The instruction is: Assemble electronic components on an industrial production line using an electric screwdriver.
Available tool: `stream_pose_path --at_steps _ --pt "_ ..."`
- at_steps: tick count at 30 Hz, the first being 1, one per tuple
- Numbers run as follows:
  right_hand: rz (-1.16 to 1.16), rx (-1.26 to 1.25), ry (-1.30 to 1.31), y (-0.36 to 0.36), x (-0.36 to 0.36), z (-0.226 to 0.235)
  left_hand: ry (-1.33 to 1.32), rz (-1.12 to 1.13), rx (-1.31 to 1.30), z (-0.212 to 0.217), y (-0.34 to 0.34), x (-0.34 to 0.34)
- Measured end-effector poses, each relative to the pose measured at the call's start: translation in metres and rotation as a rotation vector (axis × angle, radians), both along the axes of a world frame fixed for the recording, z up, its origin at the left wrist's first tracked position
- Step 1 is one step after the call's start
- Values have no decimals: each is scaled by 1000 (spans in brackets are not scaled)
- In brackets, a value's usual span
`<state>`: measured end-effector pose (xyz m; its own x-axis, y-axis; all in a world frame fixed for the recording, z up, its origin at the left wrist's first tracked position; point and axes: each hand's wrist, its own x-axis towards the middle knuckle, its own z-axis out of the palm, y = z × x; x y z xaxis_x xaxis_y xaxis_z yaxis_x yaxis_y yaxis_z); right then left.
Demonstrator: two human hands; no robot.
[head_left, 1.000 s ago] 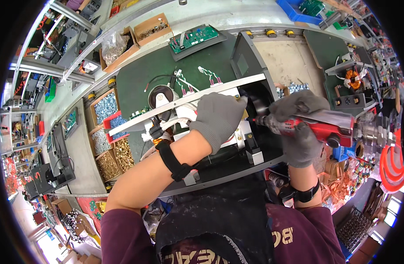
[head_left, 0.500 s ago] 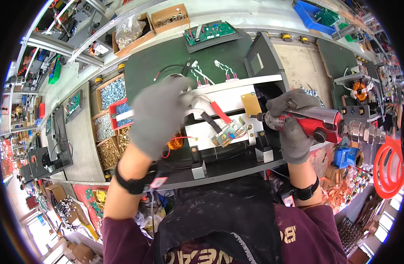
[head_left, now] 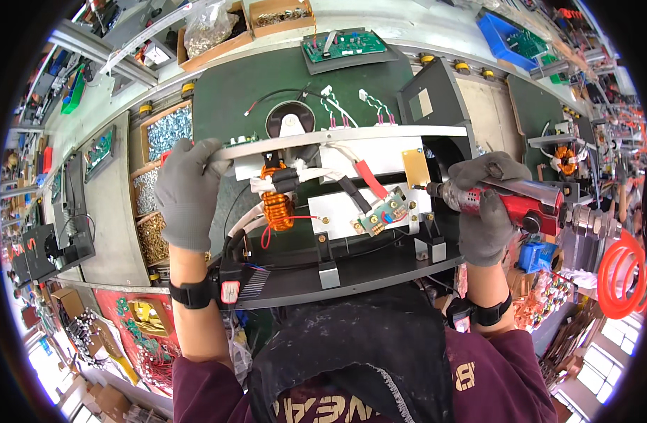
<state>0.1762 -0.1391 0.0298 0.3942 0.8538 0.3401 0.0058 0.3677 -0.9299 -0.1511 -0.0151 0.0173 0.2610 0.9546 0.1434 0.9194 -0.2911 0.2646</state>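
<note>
My left hand (head_left: 189,194), in a grey glove, is closed at the left end of a long grey metal panel (head_left: 295,143), its thumb and fingers at the panel's edge. My right hand (head_left: 487,208), also gloved, is wrapped round a red air screwdriver (head_left: 510,206). The driver's tip points left, close to the lower edge of a brass-coloured plate (head_left: 416,169) on the dark metal chassis (head_left: 366,280). Inside the chassis are an orange-wound copper coil (head_left: 277,206), a small green circuit board (head_left: 380,213), and white, black and red sleeved leads (head_left: 352,192).
Bins of screws (head_left: 170,134) line the left side. A green circuit board (head_left: 344,44) lies on the green work mat (head_left: 225,84) at the back, near a round black part (head_left: 290,118). The driver's red coiled hose (head_left: 623,271) hangs at right.
My left hand has moved left from over the coil to the panel's left end, uncovering the coil and the round black part. My right hand keeps the driver by the brass-coloured plate.
</note>
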Motion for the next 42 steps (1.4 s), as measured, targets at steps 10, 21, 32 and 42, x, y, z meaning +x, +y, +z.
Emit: stream_pose_path --at_steps 10,21,32,42 --pt "-27 -43 -34 -7 -8 -10 33 4 98 -3 -6 3" --pt "64 16 -194 12 -4 -1 69 -88 -71 8 0 7" --pt "-8 -207 -181 6 0 12 -1136 -122 -705 59 -10 60" --pt "131 239 67 -8 3 80 -1386 -66 -1478 22 -43 174"
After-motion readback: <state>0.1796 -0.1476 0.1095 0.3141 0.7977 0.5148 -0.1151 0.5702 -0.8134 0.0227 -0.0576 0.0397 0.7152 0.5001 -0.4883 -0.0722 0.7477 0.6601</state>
